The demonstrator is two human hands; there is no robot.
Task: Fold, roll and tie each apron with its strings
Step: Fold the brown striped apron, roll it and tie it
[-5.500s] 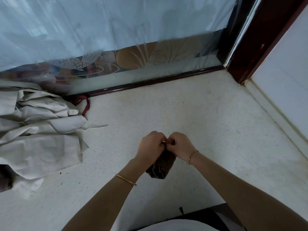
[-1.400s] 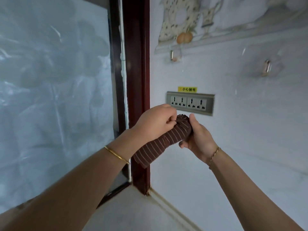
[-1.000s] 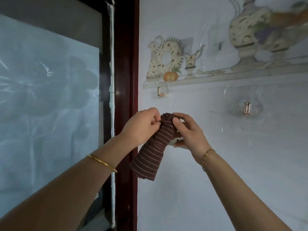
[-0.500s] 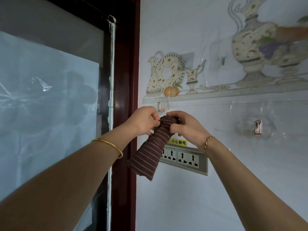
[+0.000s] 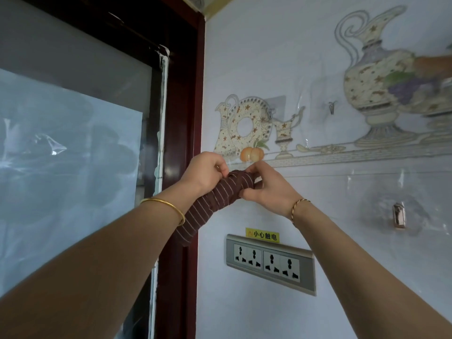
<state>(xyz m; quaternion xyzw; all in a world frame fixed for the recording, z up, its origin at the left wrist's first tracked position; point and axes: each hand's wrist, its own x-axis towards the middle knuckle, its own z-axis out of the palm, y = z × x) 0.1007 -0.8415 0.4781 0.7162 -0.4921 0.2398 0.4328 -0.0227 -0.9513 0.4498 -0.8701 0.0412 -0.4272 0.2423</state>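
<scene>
A rolled brown apron with thin white stripes (image 5: 215,199) is held up in front of the wall, its lower end hanging down to the left. My left hand (image 5: 203,173) pinches the roll's top end from the left. My right hand (image 5: 266,187) grips the same end from the right, fingers curled round the cloth. The two hands almost touch at the top of the roll. Its strings are hidden among my fingers.
A dark red door frame (image 5: 186,118) stands left of the hands, beside a glass pane (image 5: 68,167). Below the hands a grey socket strip (image 5: 269,263) sits on the tiled wall. Metal wall hooks (image 5: 398,217) (image 5: 331,107) are stuck to the right.
The view rose from the counter to the wall. Both hands lifted the rolled apron with it and kept their hold on its top end; the roll now slants more to the left.
</scene>
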